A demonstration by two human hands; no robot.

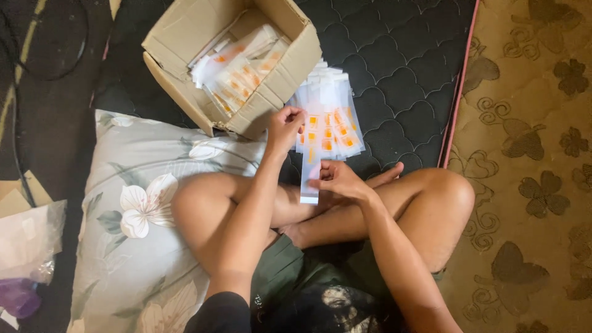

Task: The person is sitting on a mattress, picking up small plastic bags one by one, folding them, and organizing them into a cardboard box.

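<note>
Between both hands' fingers [295, 118], pinched clear packet [310, 179]

Floral pillow [132, 203] at 8 o'clock, dark quilted mat [401, 68] at 1, patterned tan carpet [530, 172] at 3, clear plastic bags [28, 237] at 9.
</note>
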